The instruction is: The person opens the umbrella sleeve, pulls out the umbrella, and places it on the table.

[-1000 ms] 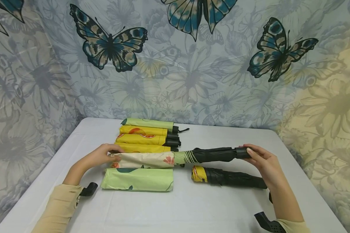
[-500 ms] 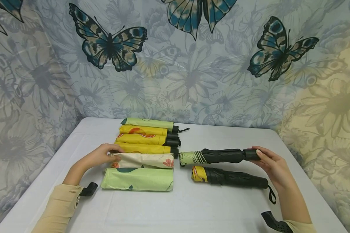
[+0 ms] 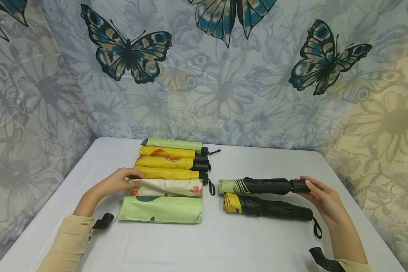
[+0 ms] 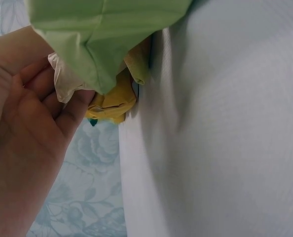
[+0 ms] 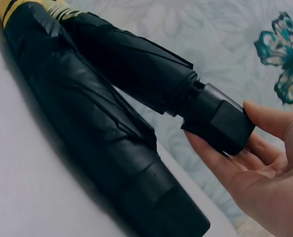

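My left hand [image 3: 117, 182] pinches the left end of a cream fabric sleeve with pink flowers [image 3: 171, 187]. The left wrist view shows the thumb and fingers around the sleeve's crumpled end [image 4: 66, 81]. At the right, my right hand [image 3: 326, 200] holds a folded black umbrella with a striped light-green tip [image 3: 266, 186] by its handle. That black handle [image 5: 223, 121] sits between thumb and fingers in the right wrist view. The umbrella lies apart from the sleeve, just behind a second folded umbrella, black with a yellow tip [image 3: 275, 207].
A light-green sleeve [image 3: 163, 210] lies flat in front of the cream one. Behind it are several sleeved umbrellas in a row, yellow [image 3: 166, 173] and green [image 3: 173, 144], handles pointing right. All rest on a white-covered table [image 3: 224, 245] before a butterfly-patterned backdrop [image 3: 221, 98].
The right hand has drawn the umbrella rightward away from the cream sleeve and down beside the yellow-tipped one. The left hand has stayed on the sleeve.
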The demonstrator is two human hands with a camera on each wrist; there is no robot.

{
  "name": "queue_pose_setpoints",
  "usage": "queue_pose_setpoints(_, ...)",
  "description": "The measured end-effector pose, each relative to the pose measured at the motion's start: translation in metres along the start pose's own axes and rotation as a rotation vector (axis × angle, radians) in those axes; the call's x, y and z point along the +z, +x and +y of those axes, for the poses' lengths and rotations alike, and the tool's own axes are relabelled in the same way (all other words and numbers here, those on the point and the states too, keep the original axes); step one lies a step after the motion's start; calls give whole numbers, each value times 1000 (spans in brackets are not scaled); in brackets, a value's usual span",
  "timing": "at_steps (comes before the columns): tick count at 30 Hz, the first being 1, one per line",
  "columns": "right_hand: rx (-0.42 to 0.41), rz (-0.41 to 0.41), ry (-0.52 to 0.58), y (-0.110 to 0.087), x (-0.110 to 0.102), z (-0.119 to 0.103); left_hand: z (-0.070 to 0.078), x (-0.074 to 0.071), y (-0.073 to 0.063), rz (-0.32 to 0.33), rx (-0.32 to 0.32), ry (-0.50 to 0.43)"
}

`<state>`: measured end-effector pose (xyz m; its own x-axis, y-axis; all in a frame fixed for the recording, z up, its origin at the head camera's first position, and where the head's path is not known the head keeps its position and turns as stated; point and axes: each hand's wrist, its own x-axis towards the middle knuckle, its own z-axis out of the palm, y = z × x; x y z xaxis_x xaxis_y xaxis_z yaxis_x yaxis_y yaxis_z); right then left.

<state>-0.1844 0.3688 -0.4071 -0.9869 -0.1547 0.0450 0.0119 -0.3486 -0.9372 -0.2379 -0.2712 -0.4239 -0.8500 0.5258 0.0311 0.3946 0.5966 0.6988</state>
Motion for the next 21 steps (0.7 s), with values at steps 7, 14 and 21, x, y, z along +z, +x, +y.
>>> queue_pose_setpoints(7, 30, -17, 0, -2, -14, 6, 2, 0, 0, -8, -17, 8)
queue_pose_setpoints(14, 28, -85, -48, -3, -25, 13, 2, 0, 0, -9, -17, 5)
queue_pose_setpoints(21, 45, -88, -159, -6, -31, 20, 3, 0, -1, -5, -28, 0)
